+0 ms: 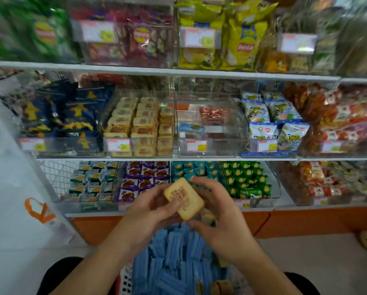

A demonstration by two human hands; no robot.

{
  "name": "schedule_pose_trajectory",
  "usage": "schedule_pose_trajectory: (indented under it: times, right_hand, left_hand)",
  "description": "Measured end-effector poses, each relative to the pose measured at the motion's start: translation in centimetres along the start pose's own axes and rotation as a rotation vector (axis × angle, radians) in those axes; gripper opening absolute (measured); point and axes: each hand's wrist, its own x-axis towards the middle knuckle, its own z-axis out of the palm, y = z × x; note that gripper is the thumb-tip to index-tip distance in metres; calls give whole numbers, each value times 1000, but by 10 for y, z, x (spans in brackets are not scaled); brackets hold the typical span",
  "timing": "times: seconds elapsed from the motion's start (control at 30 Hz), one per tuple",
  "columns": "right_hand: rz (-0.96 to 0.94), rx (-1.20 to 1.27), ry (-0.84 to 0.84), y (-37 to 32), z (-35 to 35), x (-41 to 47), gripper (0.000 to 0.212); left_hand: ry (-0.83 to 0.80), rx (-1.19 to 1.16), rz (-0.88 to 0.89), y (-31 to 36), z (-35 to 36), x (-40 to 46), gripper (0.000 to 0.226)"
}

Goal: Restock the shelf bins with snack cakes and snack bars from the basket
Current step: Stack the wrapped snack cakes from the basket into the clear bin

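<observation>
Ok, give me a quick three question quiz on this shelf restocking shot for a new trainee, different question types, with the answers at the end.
1. True or false: both hands hold the square snack cake.
2. Multiple choice: the blue snack bars in the basket lie (A) below the hands, (B) on the top shelf, (C) in the purple-packet bin.
3. Fill in: the middle-shelf bin right of the stacked snack cakes is nearly ____.

Key:
1. True: the left hand and right hand both grip it.
2. A
3. empty
</observation>
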Motion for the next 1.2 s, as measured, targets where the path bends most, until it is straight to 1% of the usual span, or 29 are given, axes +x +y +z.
schedule_pose_trajectory:
  times: [0.07, 0.13, 0.23, 0.33, 0.4, 0.47, 0.53, 0.57, 0.6, 0.67, 0.7, 0.73, 0.77, 0.8, 0.87, 0.9, 0.93, 1.0, 1.1, 1.2]
  right_hand:
    - [31, -2, -6, -9, -2, 2, 80]
    - [33, -49, 2, -17, -1, 3, 79]
    - [-25, -171, 13, -30, 3, 7, 74]
    - [-103, -302, -12, -44, 5, 17, 81]
    - [-152, -422, -75, -54, 4, 29, 85]
    - [-240, -602, -135, -61, 5, 44, 84]
    - [-311, -750, -147, -67, 6, 62, 80]
    - [-318, -785, -137, -68, 7, 73, 80]
    - [-306, -794, -124, -71, 7, 85, 80]
    - [-254, -781, -106, -73, 7, 116, 84]
    - [-229, -791, -98, -73, 7, 133, 86]
    - [-206, -815, -85, -74, 6, 153, 89]
    - [-182, -846, -71, -74, 5, 174, 89]
    - [-152, -878, -65, -74, 3, 196, 88]
    - [-89, -955, -71, -70, 2, 243, 82]
    - [-62, -1015, -77, -66, 2, 267, 80]
    - [-32, -1090, -84, -61, 3, 291, 78]
    - [14, -1254, -121, -53, 7, 333, 74]
    - [56, -1442, -257, -42, 19, 378, 61]
    - [87, -1624, -388, -30, 31, 402, 45]
  left_hand:
    - [-11, -17, 21, 4, -1, -4, 48]
    - [-27, -16, 46, 8, -2, -5, 47]
    - [-3, 25, 78, 15, -5, -6, 46]
    - [19, 56, 88, 26, -10, -7, 43]
    - [35, 97, 90, 32, -16, -4, 37]
    - [44, 138, 95, 41, -22, 3, 31]
    - [27, 151, 97, 49, -30, 14, 40]
    - [30, 135, 94, 54, -32, 21, 44]
    - [48, 104, 86, 62, -35, 27, 42]
    - [115, 56, 76, 76, -42, 44, 33]
    - [164, 82, 101, 83, -46, 53, 28]
    - [223, 187, 157, 90, -51, 63, 22]
    - [272, 365, 230, 96, -60, 75, 17]
    - [304, 592, 295, 102, -69, 85, 19]
    - [379, 1059, 401, 109, -92, 109, 34]
    - [418, 1245, 454, 109, -102, 121, 40]
    - [445, 1377, 483, 106, -112, 131, 46]
    - [451, 1500, 419, 98, -124, 143, 58]
    - [398, 1504, 296, 80, -127, 150, 80]
    - [376, 1544, 275, 71, -128, 149, 97]
